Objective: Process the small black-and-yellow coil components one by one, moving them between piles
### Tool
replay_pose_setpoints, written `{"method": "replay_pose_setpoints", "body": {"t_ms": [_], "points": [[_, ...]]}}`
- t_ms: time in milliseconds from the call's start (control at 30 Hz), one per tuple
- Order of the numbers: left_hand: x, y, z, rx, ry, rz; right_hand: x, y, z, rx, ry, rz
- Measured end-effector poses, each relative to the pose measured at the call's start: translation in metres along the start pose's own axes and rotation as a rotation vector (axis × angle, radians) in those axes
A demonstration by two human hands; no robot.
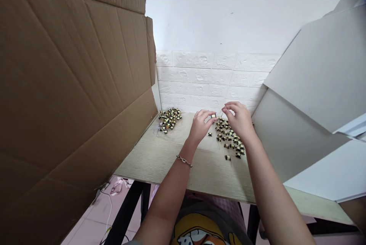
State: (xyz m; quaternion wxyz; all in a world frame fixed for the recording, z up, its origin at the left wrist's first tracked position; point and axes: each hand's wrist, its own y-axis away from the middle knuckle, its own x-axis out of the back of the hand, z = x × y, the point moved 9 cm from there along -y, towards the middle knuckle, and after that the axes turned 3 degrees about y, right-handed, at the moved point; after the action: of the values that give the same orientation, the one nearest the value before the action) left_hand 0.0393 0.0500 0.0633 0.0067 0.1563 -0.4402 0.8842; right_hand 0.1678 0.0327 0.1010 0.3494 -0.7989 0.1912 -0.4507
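My left hand (pixel 201 124) pinches a small transformer (pixel 213 116), black at its ends with a yellow-wrapped middle, above the table. Close by on the right is my right hand (pixel 236 117), its thumb and fingertips pressed together on what looks like a thin wire (pixel 222 113). Whether that wire joins the transformer is too fine to tell. Below the right hand lies a loose spread of similar transformers (pixel 231 138), partly covered by the hand and forearm. One single transformer (pixel 210 134) rests under the left hand, apart from the others.
A second heap of transformers (pixel 169 119) lies on clear plastic at the table's back left. A tall cardboard sheet (pixel 85 66) walls off the left side, and white panels (pixel 303 123) stand on the right. Behind the table (pixel 160 161) rises a white brick-patterned wall (pixel 197 74).
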Motion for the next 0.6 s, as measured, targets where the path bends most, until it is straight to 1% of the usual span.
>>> {"method": "replay_pose_setpoints", "body": {"t_ms": [133,267,433,600], "points": [[-0.003,0.000,0.003,-0.033,-0.019,-0.039,-0.003,-0.004,0.005,-0.017,0.017,-0.062],[-0.007,0.000,0.006,-0.062,-0.042,-0.094,-0.010,-0.012,0.009,-0.041,0.035,-0.230],[-0.009,0.001,0.007,-0.041,-0.039,-0.134,-0.019,-0.019,0.011,-0.071,0.017,-0.440],[-0.011,0.001,0.008,-0.051,-0.041,-0.155,-0.029,-0.023,0.017,-0.090,-0.005,-0.584]]}}
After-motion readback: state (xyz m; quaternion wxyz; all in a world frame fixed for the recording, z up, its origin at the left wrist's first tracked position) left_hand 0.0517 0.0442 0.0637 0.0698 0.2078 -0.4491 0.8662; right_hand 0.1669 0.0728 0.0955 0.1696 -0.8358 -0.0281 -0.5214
